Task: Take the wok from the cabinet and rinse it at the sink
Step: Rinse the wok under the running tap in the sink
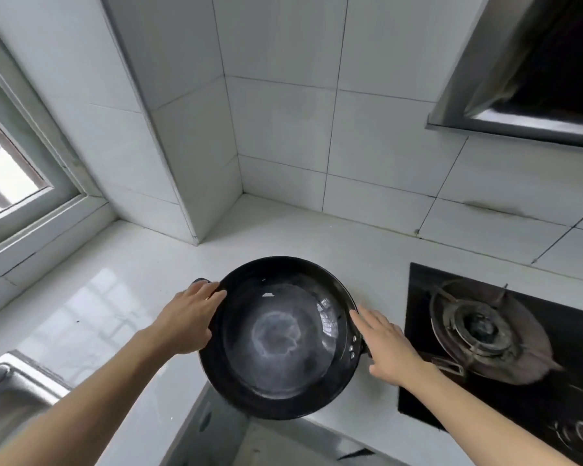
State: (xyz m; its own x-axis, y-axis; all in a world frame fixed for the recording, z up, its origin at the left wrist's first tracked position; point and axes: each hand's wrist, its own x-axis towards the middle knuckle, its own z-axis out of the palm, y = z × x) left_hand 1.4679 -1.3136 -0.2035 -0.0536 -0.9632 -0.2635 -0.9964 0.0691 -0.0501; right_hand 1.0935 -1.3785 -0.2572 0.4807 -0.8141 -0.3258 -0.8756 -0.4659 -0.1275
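A black round wok with a pale worn patch in its bottom is held level over the front edge of the white counter. My left hand grips its left rim, near a small dark side handle. On the right rim, by the rivets, my right hand lies with fingers stretched along the edge and the thumb curled under. The steel sink shows only as a corner at the far left.
A black gas hob with a burner and a knob lies right of the wok. A range hood hangs above it. Tiled walls meet in a corner behind. A window is at the left.
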